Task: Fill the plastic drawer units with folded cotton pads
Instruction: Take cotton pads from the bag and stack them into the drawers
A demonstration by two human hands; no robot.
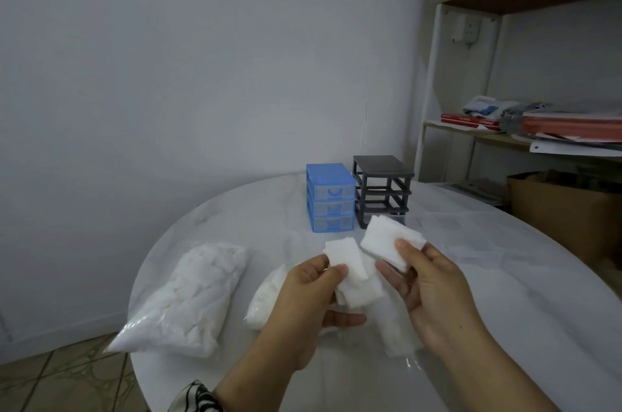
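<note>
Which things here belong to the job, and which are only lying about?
For the job: blue drawer unit; black drawer frame; pads in the left hand and right hand; bag of pads.

Lying about: shelf; red books; cardboard box.

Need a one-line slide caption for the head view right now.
Both hands, left hand and right hand, hold cotton pads before the blue drawer unit.

Round white marble-look table (505, 294). On it: blue plastic drawer unit (331, 197), three drawers, toward the far edge; dark grey drawer frame (382, 190) just beside it on the right; large clear bag of white cotton pads (188, 297) near left; smaller bag (266, 297) beside it.
</note>
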